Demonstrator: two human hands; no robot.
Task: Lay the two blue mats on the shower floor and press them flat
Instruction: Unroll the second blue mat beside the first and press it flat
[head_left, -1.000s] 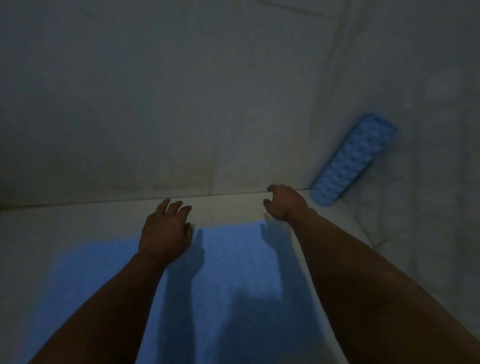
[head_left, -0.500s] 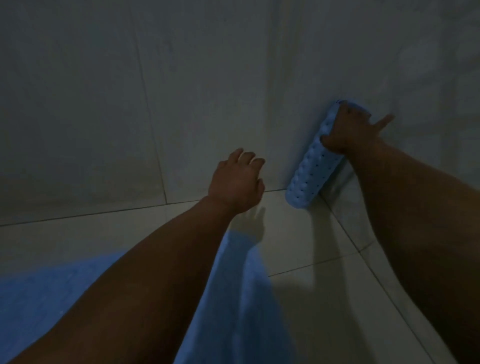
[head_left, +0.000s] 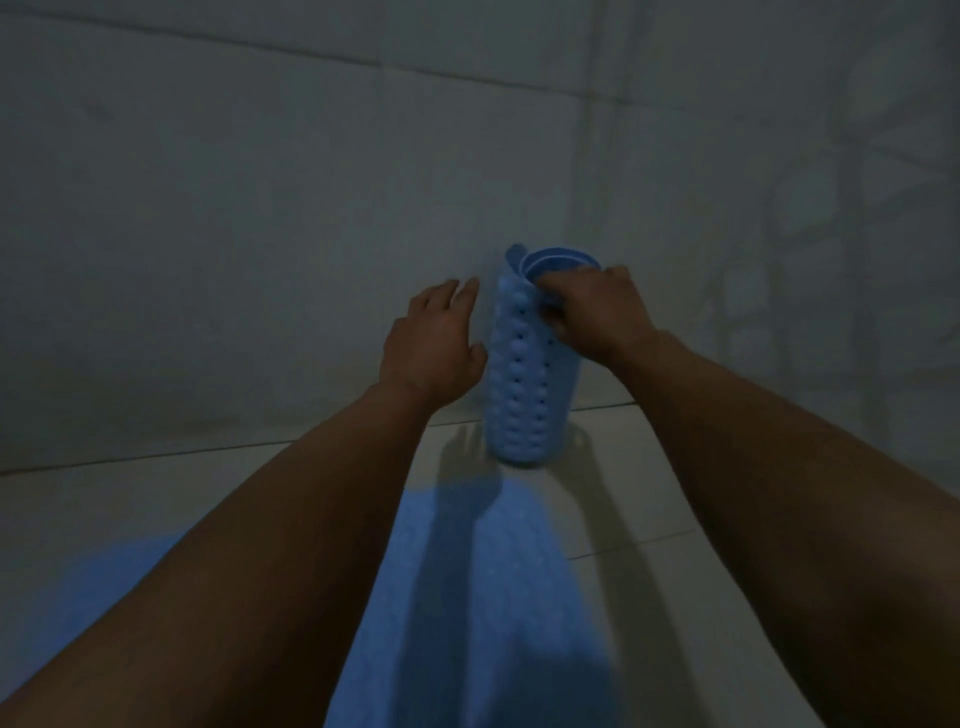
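A rolled blue mat (head_left: 524, 384) with bumps and holes stands upright on the pale tiled floor, close to the back wall. My right hand (head_left: 597, 312) grips the roll's top end, fingers curled over its rim. My left hand (head_left: 434, 343) hovers just left of the roll with straight fingers; whether it touches the roll is unclear. A flat blue mat (head_left: 467, 597) lies on the floor below my arms, partly hidden by my forearms and their shadows.
The tiled back wall (head_left: 260, 234) rises right behind the roll, and a side wall (head_left: 831, 208) meets it at a corner on the right. Bare floor tiles (head_left: 613, 493) show to the right of the flat mat. The light is dim.
My right hand has pulled the rolled mat away from the corner and stood it upright in the centre. My left hand has risen beside it.
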